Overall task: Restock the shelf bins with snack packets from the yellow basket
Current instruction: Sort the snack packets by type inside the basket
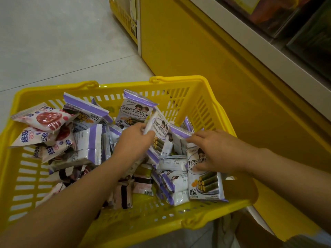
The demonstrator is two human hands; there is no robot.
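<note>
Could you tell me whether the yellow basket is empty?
No, the yellow basket holds many purple packets and pink packets, with the left hand and right hand among them.

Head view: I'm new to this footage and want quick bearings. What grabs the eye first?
The bright yellow basket fills the lower frame, heaped with purple-and-white snack packets and pink-and-white packets at its left. Both hands reach in: the left hand pinches a tilted packet at the centre, and the right hand holds an upright packet near the right wall.
</note>
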